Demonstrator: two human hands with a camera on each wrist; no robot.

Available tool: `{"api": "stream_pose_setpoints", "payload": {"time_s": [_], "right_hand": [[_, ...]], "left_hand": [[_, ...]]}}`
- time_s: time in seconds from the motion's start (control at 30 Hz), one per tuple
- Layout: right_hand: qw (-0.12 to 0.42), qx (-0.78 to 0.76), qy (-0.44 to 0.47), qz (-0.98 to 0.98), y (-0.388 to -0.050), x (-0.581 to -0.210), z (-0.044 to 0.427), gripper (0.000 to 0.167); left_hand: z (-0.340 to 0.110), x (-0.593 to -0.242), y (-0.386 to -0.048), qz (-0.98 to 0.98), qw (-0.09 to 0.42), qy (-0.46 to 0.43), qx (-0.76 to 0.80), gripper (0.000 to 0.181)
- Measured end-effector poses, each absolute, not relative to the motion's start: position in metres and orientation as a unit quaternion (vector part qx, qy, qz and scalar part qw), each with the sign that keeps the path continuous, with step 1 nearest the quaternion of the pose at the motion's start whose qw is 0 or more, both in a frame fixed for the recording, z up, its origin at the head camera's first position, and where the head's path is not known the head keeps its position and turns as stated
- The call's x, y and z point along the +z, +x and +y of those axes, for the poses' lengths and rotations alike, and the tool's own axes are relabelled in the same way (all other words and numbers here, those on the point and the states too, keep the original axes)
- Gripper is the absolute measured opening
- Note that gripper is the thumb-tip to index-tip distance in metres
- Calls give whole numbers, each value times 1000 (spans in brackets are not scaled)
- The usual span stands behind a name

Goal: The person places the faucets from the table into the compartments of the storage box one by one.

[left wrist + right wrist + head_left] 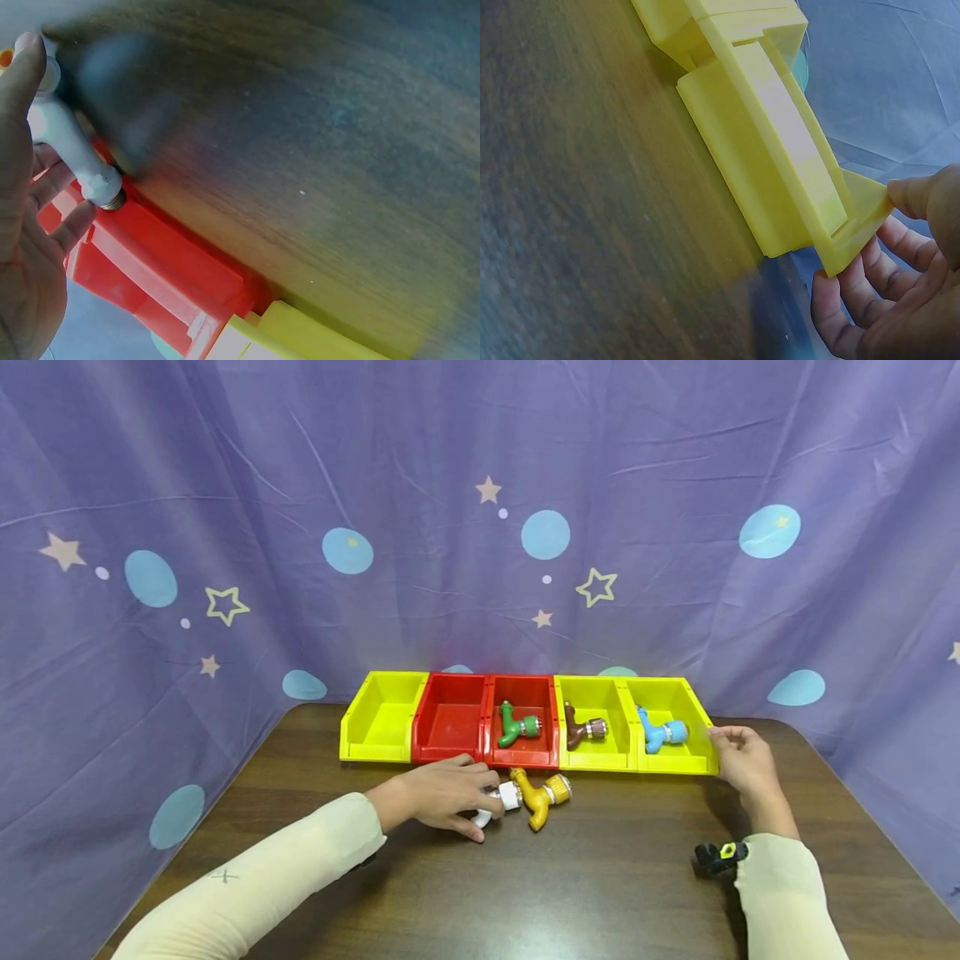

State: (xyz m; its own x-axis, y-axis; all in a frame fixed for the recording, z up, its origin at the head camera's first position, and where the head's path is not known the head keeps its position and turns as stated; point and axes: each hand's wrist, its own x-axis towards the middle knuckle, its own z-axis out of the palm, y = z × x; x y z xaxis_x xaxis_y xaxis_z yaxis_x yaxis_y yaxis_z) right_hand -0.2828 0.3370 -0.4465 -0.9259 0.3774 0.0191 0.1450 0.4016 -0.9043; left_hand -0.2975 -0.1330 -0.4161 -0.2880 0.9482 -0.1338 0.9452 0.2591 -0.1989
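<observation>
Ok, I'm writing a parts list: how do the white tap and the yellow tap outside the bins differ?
The white tap has a white body and knob; the yellow tap is yellow in both. The left hand partly covers the white tap, while the yellow tap is uncovered. Both have knobs pointing right in the head view.

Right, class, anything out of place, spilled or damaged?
The yellow tap looks out of place, loose on the table, while the green tap, brown tap and blue tap lie in bins. No spill or damage shows.
</observation>
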Motion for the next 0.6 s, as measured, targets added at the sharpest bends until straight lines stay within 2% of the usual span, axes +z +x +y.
{"api": "stream_pose_setpoints", "payload": {"time_s": [0.6], "right_hand": [[101, 525, -153, -831, -280, -444, 337, 53]], "left_hand": [[-130, -412, -282, -786, 22, -605, 130, 37]]}}
